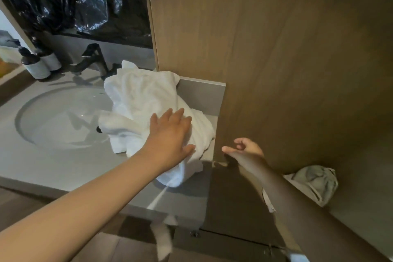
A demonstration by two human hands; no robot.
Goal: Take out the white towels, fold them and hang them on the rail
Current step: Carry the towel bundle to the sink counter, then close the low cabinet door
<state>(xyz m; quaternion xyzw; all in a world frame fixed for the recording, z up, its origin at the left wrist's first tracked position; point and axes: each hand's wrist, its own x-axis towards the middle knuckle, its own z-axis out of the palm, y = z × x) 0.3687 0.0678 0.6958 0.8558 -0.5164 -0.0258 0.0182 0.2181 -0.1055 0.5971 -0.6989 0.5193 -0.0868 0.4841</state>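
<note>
A heap of crumpled white towels [144, 100] lies on the grey counter [53, 168], spilling over the right rim of the round sink [61, 117] and off the counter's front edge. My left hand [170, 136] rests flat on the heap with its fingers spread. My right hand [244, 148] hovers just right of the heap, by the edge of the brown wooden panel, fingers loosely curled and holding nothing. No rail is in view.
A black tap [93, 59] and two pump bottles [36, 64] stand behind the sink. Black plastic sheeting [74, 0] covers the wall above. A tall wooden panel [287, 59] fills the right. A greyish cloth bundle [314, 183] lies low on the right.
</note>
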